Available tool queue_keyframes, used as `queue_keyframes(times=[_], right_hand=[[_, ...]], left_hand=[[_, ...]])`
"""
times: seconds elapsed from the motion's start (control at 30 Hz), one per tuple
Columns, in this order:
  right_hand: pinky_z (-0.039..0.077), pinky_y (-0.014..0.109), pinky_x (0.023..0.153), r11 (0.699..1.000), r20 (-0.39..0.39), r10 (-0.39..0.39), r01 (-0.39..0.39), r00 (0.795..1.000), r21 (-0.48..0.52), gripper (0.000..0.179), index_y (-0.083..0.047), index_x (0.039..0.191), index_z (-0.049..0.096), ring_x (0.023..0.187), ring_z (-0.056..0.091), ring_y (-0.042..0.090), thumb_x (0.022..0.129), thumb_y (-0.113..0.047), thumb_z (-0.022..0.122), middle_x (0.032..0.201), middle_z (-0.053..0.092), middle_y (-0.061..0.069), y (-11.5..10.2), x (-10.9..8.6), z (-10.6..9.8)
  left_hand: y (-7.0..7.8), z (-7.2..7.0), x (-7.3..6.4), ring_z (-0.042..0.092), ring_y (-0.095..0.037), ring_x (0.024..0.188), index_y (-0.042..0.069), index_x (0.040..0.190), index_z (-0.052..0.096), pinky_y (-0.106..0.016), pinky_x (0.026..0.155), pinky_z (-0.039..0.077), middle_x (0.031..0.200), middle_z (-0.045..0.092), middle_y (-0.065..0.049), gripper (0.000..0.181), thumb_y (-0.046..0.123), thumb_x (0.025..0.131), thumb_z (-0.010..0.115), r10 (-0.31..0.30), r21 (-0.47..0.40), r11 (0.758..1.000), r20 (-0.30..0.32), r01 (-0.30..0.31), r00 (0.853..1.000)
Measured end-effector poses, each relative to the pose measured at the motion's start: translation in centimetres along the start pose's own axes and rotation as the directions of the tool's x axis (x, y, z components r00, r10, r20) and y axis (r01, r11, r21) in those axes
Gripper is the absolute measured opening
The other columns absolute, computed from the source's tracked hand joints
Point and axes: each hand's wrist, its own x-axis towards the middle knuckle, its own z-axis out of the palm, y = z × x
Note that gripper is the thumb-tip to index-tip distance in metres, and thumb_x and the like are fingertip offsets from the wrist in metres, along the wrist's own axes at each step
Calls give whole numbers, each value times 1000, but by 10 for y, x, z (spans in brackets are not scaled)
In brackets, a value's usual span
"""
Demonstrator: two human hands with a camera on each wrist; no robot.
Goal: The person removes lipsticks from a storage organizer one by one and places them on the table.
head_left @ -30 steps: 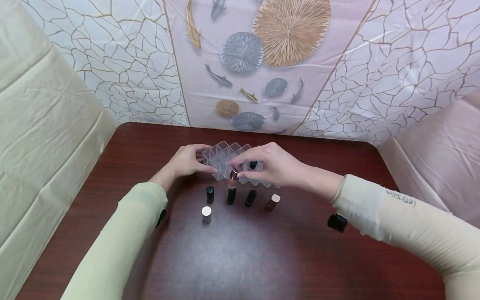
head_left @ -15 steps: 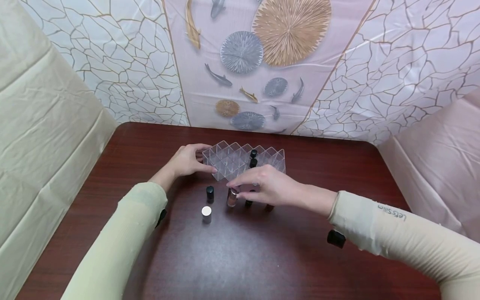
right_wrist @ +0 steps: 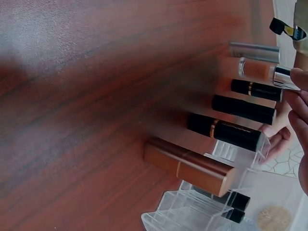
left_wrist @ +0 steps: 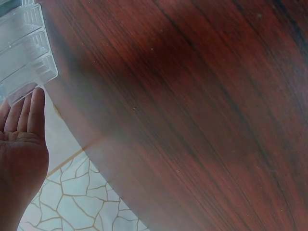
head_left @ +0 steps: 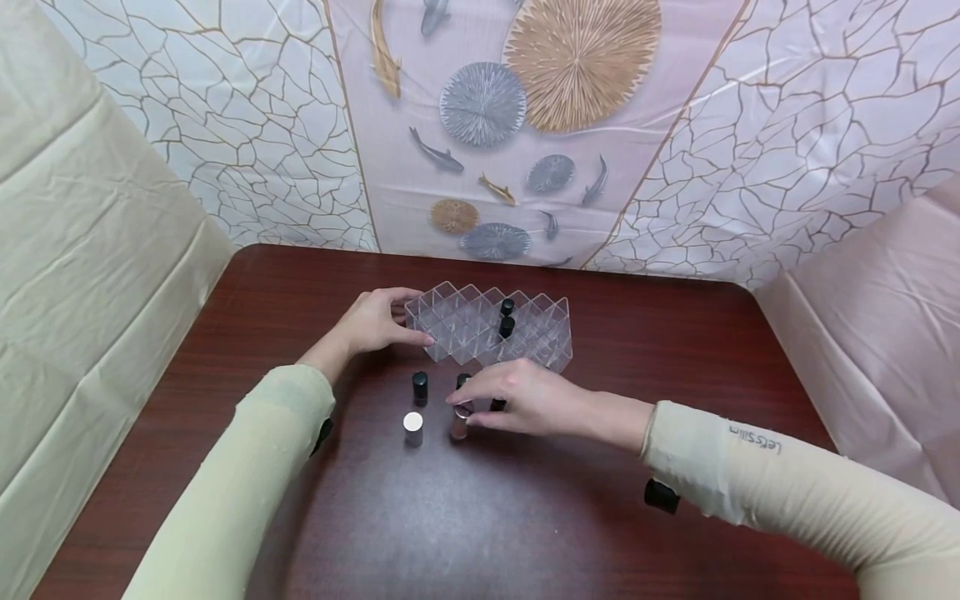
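Observation:
A clear lipstick organizer (head_left: 450, 321) with diamond-shaped slots stands toward the back of the table. My left hand (head_left: 370, 322) holds its left end, thumb at the front corner and fingers behind; the left wrist view shows those fingers against the end wall (left_wrist: 33, 72). Two black-capped tubes (head_left: 507, 326) stand in its slots. In front, my right hand (head_left: 528, 396) pinches the silver cap of a lip gloss tube (right_wrist: 257, 70) with peach contents, upright, its base low over the table. Beside it stand a silver tube (head_left: 413, 428) and a black lipstick (head_left: 420, 388).
In the right wrist view, black lipsticks (right_wrist: 226, 131) and a square bronze-brown lipstick (right_wrist: 190, 166) stand in a row before the organizer; the right hand partly covers them in the head view. A patterned cloth (head_left: 480, 192) hangs behind the dark wood table (head_left: 450, 525).
My right hand has carried the lip gloss tube from in front of the organizer toward me and down, beside the silver tube. The left hand and organizer have stayed still.

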Motion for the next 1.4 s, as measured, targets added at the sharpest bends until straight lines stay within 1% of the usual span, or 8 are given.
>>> queue_keyframes(times=[0.23, 0.37, 0.5, 0.73, 1.03, 1.17, 1.4], right_hand=[[60, 29, 96, 999, 6, -32, 32, 999, -28, 30, -6, 121, 79, 107, 76, 16, 92, -10, 84, 116, 80, 2, 0, -1, 10], [60, 29, 95, 999, 8, -35, 35, 999, -26, 29, -5, 121, 79, 106, 76, 16, 92, -9, 84, 116, 80, 2, 1, -2, 15], [60, 28, 94, 999, 27, -28, 29, 999, -38, 28, -5, 121, 79, 107, 75, 15, 94, -11, 83, 116, 80, 1, 3, -3, 19], [59, 27, 95, 997, 57, -40, 43, 998, -70, 27, -6, 121, 78, 108, 75, 14, 95, -12, 82, 115, 79, 0, 6, -5, 23], [59, 29, 97, 999, 66, -12, 15, 998, -42, 28, -6, 121, 78, 109, 74, 15, 95, -13, 82, 116, 79, 1, 8, -6, 24], [59, 29, 98, 999, 76, 1, 2, 997, -41, 29, -6, 122, 78, 110, 74, 15, 95, -14, 82, 118, 79, 1, 7, -7, 24], [59, 31, 99, 998, 93, 27, -23, 995, -50, 34, -7, 126, 76, 113, 73, 16, 94, -17, 84, 121, 78, 1, 5, -8, 21]], left_hand=[[0, 0, -1, 69, -32, 128, 7, 150, 60, -44, 109, 54, 139, 70, -15, 88, 33, 75, 99, 1, -6, 1000, 0, -1, 1000], [1, 0, -1, 69, -33, 128, 5, 150, 60, -44, 109, 55, 139, 71, -16, 88, 33, 75, 99, 5, -9, 1000, 0, -5, 1000], [1, -1, -1, 68, -34, 129, 5, 150, 59, -45, 110, 54, 138, 70, -16, 88, 32, 76, 99, 1, -19, 1000, 6, -1, 1000], [1, -1, 0, 67, -34, 130, 4, 150, 59, -46, 110, 54, 140, 69, -16, 88, 32, 76, 99, 1, -24, 1000, 10, -1, 1000], [0, 1, 0, 68, -34, 129, 3, 150, 59, -46, 109, 55, 139, 70, -16, 88, 31, 76, 99, 11, -38, 999, 4, -11, 1000], [0, 1, 0, 68, -34, 129, 3, 149, 59, -46, 109, 55, 138, 70, -16, 88, 31, 76, 99, 6, -37, 999, 5, -6, 1000], [0, 0, 0, 67, -33, 130, 5, 151, 58, -46, 110, 54, 141, 69, -16, 89, 32, 76, 99, -7, -21, 1000, 7, 7, 1000]])
